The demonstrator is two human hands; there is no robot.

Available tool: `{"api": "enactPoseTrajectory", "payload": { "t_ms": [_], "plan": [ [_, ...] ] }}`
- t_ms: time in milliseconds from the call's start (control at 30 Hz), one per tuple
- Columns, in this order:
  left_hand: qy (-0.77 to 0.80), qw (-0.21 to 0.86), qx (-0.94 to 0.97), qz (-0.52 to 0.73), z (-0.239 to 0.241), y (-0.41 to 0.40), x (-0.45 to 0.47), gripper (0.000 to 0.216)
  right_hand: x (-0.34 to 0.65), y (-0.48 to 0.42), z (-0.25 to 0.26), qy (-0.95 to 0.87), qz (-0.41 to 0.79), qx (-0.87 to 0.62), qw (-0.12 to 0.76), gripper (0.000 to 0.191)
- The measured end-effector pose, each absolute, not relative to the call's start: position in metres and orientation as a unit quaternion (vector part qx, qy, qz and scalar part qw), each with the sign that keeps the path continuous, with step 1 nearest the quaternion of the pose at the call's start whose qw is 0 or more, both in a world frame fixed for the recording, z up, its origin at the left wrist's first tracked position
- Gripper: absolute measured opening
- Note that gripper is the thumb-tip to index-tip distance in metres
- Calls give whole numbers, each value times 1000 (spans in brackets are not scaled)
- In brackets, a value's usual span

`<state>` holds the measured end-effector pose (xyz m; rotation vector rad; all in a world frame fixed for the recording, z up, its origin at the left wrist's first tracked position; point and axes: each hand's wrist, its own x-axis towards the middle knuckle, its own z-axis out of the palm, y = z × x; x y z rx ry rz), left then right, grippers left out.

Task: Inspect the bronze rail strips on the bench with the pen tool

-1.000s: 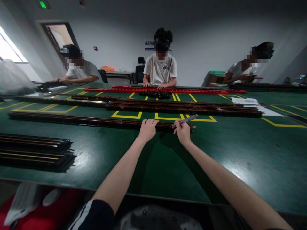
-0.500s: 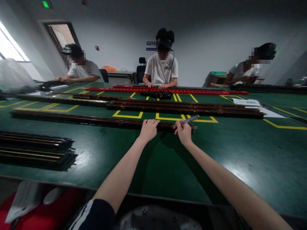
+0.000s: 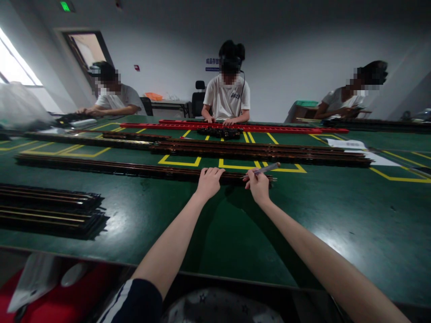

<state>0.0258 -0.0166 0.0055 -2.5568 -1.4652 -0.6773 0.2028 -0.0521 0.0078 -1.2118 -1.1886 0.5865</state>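
Note:
A long bundle of dark, copper-edged strips (image 3: 111,167) lies across the green table in front of me. Over its right part is my left hand (image 3: 209,181), fingers curled on the strips and pressed together; the thumb's grip is partly hidden. My right hand (image 3: 257,185) is closed around a slim pen-like tool (image 3: 268,168) with a translucent handle. The thin tip of that tool points left and down, at the strips close to the bundle's right end. Whether the tip touches them I cannot tell.
Further stacks of strips lie beyond (image 3: 269,151) and at near left (image 3: 43,217). Red slotted rails (image 3: 151,126) cross the table's far side. Papers (image 3: 346,143) lie at right. Three co-workers sit around the table, one directly opposite (image 3: 227,96). Yellow tape outlines mark the surface.

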Motion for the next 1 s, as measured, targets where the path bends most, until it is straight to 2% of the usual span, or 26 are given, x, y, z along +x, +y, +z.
{"api": "enactPoseTrajectory", "payload": {
  "t_ms": [1000],
  "plan": [
    [-517, 55, -820, -239, 10, -19, 30, 49, 205, -53, 7, -523, 233, -527, 628, 38]
  ]
}}
